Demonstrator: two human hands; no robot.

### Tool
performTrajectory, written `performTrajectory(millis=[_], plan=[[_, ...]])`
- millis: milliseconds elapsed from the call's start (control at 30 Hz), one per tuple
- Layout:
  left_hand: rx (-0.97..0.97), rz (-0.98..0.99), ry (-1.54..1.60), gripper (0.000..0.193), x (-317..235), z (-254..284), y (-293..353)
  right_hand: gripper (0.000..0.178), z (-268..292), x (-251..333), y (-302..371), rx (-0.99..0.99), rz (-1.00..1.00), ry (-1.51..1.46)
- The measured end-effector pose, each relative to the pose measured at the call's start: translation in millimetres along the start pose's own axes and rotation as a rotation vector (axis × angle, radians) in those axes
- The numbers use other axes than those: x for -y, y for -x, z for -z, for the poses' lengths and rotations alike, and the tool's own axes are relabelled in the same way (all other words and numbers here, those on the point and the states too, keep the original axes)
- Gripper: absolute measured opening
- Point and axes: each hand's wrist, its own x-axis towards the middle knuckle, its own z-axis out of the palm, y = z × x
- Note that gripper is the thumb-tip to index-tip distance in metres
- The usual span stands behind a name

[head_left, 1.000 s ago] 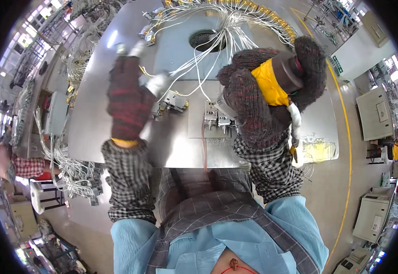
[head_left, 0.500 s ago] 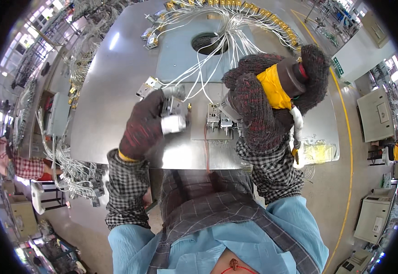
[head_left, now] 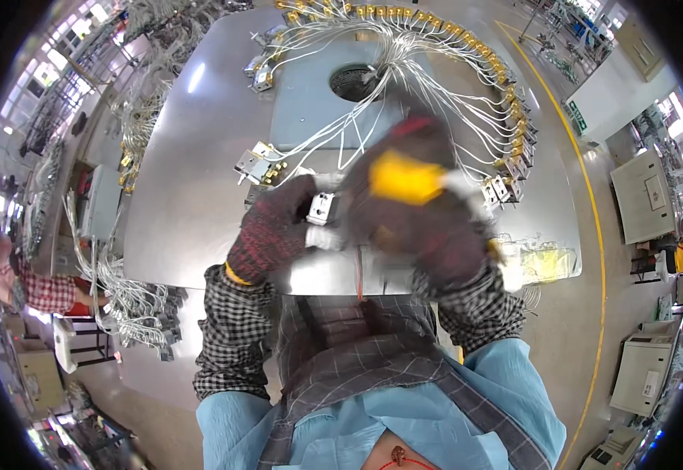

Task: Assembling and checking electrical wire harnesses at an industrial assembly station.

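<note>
My left hand (head_left: 272,223), in a dark knitted glove with white-wrapped fingertips, is closed around a small silver metal connector block (head_left: 322,208). The block's face with holes is turned up. Close beside it, my right hand (head_left: 427,227), gloved too and smeared by motion, grips a dark corded hand tool with yellow tape (head_left: 405,178) round its body. The tool's working end is too blurred to make out. Just beyond my left hand, another metal connector block (head_left: 253,166) lies on the metal worktable (head_left: 181,188), with white cables attached.
White cables (head_left: 404,55) fan out from near a round hole (head_left: 352,81) in the table. Brass-coloured connectors (head_left: 506,94) line the far and right rim. A clear yellowish packet (head_left: 549,262) lies at the right front. At the left, a cable bundle (head_left: 134,305) hangs; farther off sits another person (head_left: 47,290).
My right hand has swung left with the taped tool, close to my left hand. My left hand has shifted slightly right, and its block has turned. Blocks on the table between them are now covered.
</note>
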Motion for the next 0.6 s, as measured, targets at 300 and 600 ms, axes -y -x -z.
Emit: performTrajectory(millis=[300,600], plan=[[0.051,-0.081,0.098,0.075,-0.3,11.9,8.2,0.054,12.3,-15.8,43.5,0.109,0.064,1.025],[0.16,-0.094,-0.002,0.079,-28.6,9.1,-11.4,0.062,105.9,36.3,37.5,-0.295,-0.35,0.694]])
